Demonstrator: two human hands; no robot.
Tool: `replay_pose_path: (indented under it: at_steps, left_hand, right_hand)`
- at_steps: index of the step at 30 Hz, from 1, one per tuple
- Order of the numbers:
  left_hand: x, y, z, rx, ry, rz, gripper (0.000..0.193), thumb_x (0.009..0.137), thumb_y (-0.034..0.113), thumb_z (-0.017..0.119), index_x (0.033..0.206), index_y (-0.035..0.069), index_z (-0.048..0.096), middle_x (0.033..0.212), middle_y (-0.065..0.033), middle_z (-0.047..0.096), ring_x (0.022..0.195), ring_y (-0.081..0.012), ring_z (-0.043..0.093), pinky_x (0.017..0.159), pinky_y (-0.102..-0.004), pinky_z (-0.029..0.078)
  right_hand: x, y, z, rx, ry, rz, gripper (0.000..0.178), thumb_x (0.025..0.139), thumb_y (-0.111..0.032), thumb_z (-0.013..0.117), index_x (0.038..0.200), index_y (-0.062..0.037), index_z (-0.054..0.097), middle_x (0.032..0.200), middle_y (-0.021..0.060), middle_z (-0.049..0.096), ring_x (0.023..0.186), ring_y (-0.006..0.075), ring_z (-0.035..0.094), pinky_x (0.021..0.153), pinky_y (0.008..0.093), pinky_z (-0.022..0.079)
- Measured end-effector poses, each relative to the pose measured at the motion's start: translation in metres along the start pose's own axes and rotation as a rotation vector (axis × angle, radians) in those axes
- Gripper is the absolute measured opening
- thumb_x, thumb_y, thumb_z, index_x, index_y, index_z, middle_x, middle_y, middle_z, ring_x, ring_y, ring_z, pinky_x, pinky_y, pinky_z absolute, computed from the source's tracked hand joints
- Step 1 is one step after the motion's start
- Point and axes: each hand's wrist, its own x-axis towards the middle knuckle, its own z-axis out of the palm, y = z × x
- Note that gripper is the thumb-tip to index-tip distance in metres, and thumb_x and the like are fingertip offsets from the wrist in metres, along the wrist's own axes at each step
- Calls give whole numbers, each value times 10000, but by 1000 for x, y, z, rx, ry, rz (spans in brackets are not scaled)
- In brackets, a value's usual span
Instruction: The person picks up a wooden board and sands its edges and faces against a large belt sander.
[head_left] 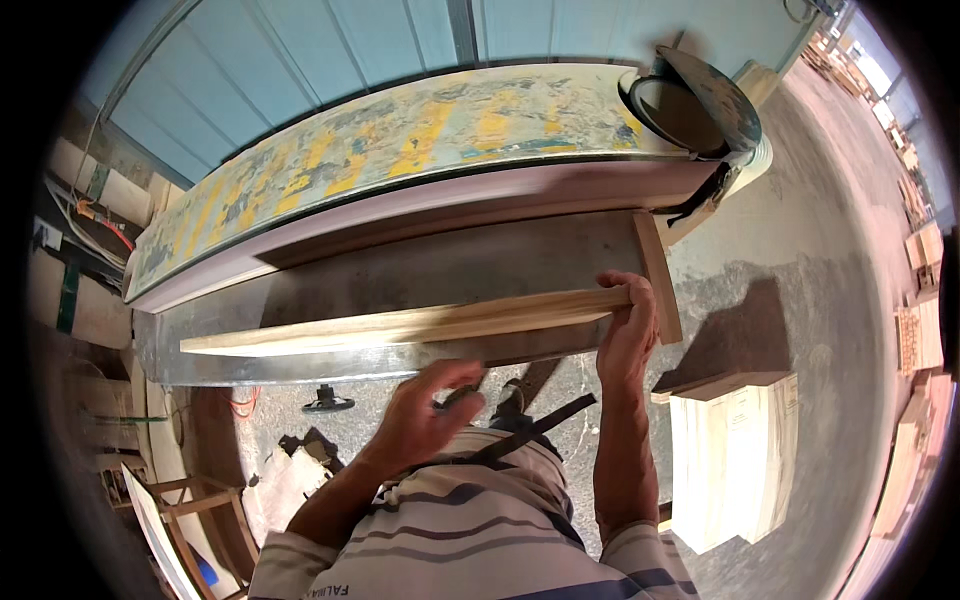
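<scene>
Pale board (400, 325), and we see the right hand (634, 325) gripping its right end, the left hand (422, 412), fingers parted, hovering by its near side!

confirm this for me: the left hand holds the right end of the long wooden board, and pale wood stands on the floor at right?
Wrong hand: the head view shows the right hand holding the right end of the long wooden board. Pale wood does stand on the floor at right.
</scene>
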Motion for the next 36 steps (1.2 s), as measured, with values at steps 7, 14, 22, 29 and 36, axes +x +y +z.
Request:
replay_pose_path:
  at_steps: [7, 14, 22, 29, 36]
  left_hand:
    - [-78, -40, -52, -617, 522, -471, 752, 850, 569, 422, 1347, 33, 249, 1275, -167, 409, 1128, -262, 445, 895, -400, 389]
    - [-96, -53, -93, -1036, 927, -485, 548, 829, 492, 519, 1224, 121, 437, 1205, -71, 474, 1095, -257, 467, 889, -453, 416]
    - [-149, -128, -82, -1084, 928, -547, 288, 847, 200, 540, 1110, 86, 516, 1103, -63, 550, 1020, -219, 525, 856, -400, 448]
    - [-164, -138, -84, -1198, 705, -360, 341, 854, 203, 533, 1156, 45, 515, 1156, -90, 553, 1069, -215, 514, 923, -384, 411]
    - [-125, -97, -103, -1217, 485, -236, 500, 862, 411, 522, 1280, 151, 433, 1269, -90, 465, 1181, -267, 407, 955, -487, 340]
  right_hand:
    - [-21, 8, -9, 152, 2, -53, 369, 930, -235, 276, 853, 5, 545, 913, 129, 582, 869, 206, 516, 835, 326, 372]
    - [-71, 6, -30, 288, 20, 82, 378, 950, -242, 279, 910, 9, 560, 1071, 168, 558, 1063, 241, 476, 956, 355, 326]
    - [-124, 19, -61, 72, -32, 142, 454, 827, -91, 355, 1242, 84, 412, 1287, 175, 434, 1210, 243, 388, 1028, 325, 260]
    - [-191, 12, -105, -5, -13, 214, 505, 877, -133, 449, 1318, 63, 299, 1325, 155, 395, 1249, 229, 338, 1039, 318, 230]
    - [-247, -14, -149, 417, 173, 522, 529, 901, -348, 439, 1280, 17, 375, 1223, 146, 493, 1054, 214, 524, 931, 349, 379]
